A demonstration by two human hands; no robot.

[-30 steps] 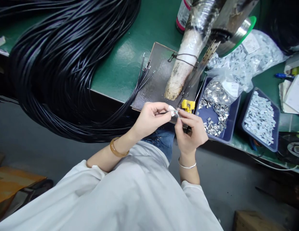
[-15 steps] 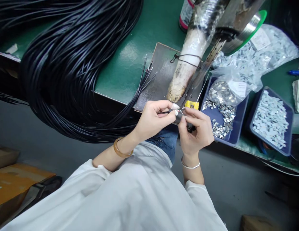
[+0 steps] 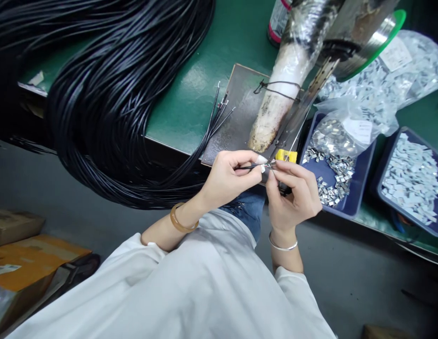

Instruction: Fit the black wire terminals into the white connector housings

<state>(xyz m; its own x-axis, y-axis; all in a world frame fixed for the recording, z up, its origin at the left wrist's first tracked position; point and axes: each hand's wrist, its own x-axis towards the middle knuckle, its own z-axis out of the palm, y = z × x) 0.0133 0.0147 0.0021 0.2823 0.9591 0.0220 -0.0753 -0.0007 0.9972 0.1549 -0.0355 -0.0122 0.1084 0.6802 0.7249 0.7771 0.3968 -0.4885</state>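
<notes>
My left hand [image 3: 234, 176] is closed, pinching a black cable [image 3: 247, 166] near its end between thumb and forefinger. White coverings show on those two fingertips. Facing it, my right hand [image 3: 294, 190] is closed in a pinch at the cable's tip, where thin wires [image 3: 270, 165] show. What lies between the right fingertips is too small to make out. Both hands are held close together above the table's front edge, just below a soldering iron-like tool [image 3: 275, 96] wrapped in clear film and tied with dark wire. Beside the right fingertips is a yellow piece [image 3: 286, 156].
A large bundle of black cables [image 3: 127, 94] fills the left, some ends lying on a dark board [image 3: 227, 127]. At right stand a blue bin [image 3: 363, 183] of metal shells and another bin [image 3: 435, 230] of pale pieces. Behind are a green-rimmed spool [image 3: 398, 30] and plastic bags [image 3: 423, 61].
The whole view has shifted a little, so the bench and bins appear farther right. Both hands keep their pinch at the cable's end, with only slight finger movement.
</notes>
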